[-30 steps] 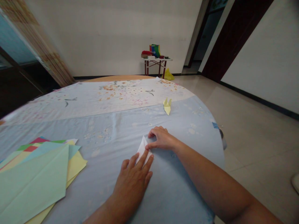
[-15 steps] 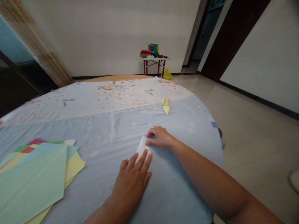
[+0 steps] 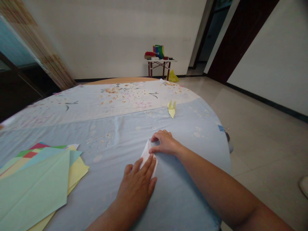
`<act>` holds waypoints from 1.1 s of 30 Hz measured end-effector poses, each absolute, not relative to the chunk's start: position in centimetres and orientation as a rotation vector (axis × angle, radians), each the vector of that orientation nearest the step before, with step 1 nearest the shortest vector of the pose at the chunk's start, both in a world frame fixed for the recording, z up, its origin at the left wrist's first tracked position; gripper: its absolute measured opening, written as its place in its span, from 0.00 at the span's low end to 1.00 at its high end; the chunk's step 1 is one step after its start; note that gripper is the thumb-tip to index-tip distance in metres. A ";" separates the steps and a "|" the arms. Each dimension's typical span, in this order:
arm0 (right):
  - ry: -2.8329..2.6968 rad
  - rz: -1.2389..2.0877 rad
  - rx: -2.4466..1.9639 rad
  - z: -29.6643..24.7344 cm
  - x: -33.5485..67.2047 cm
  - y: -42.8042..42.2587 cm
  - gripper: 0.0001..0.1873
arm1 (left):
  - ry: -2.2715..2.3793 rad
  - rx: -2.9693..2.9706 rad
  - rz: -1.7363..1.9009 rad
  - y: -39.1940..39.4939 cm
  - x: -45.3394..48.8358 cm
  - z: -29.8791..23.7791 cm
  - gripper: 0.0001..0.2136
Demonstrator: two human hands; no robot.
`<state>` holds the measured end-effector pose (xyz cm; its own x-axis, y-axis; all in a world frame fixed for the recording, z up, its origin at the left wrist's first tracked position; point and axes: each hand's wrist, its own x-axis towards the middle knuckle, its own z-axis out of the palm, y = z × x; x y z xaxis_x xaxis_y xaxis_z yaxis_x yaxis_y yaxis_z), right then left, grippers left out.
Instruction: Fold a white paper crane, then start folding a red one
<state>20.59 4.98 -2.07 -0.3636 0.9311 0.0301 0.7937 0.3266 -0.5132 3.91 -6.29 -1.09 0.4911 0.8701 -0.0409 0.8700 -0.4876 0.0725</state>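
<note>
A small folded white paper (image 3: 145, 153), pointed at its far end, lies on the blue part of the tablecloth. My left hand (image 3: 137, 181) rests flat across the near part, fingers spread and pressing it down; the paper beneath them is hidden. From the right, my right hand (image 3: 165, 142) grips the paper's edge near the tip, with the thumb on the paper and the other fingers curled. A folded yellow paper figure (image 3: 171, 109) with two upright points stands farther off, beyond my right hand.
Coloured paper sheets (image 3: 43, 189), pale green on top, are piled at the left. The round table wears a flowered tablecloth (image 3: 101, 112). Against the far wall stands a small table (image 3: 160, 61) bearing a colourful bag (image 3: 158, 51), with a yellow plastic bag (image 3: 172, 76) beside it.
My right thumb has shifted slightly left over the paper. More of the white paper's right edge shows beside my left fingers. My left hand stays nearly in place.
</note>
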 end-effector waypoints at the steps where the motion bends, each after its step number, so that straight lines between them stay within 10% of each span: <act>1: -2.268 0.603 -1.552 -2.1 20.5 5.0 0.24 | 1.537 2.637 0.008 -6.3 3.9 -1.1 0.22; 33: -2.180 0.460 -1.681 -2.5 19.2 5.0 0.08 | 1.536 2.589 -0.016 -6.4 4.0 -1.0 0.22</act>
